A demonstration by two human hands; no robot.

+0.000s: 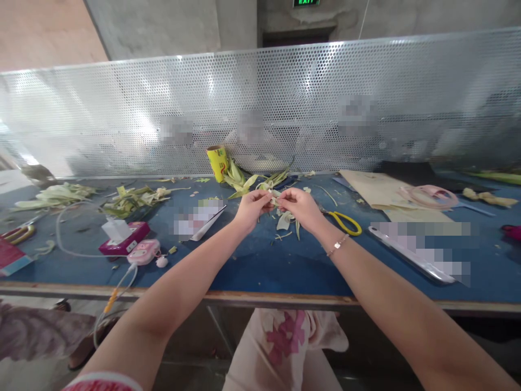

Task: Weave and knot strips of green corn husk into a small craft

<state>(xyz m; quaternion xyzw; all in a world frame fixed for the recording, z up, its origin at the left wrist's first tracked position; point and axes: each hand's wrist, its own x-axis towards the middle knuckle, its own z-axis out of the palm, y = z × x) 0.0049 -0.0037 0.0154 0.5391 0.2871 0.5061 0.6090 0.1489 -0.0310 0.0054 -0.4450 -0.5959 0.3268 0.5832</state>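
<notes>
My left hand [253, 208] and my right hand [300, 207] meet over the middle of the blue table. Between their pinched fingertips is a small pale green strip of corn husk [275, 194], mostly hidden by the fingers. Cut husk scraps [284, 221] lie on the table just below the hands. Right behind them are longer green husk leaves [243, 186], beside a yellow cardboard tube [217, 163] standing upright. Yellow-handled scissors [347, 222] rest close to my right wrist, their blades partly covered by it.
Phones lie left [207, 221] and right [411, 254] of my arms. Farther left are a magenta tissue box [125, 239], a pink charger [144, 252] with a white cable, and a husk pile [132, 202]. Brown paper [376, 190] lies right; a perforated metal screen [280, 98] closes off the back.
</notes>
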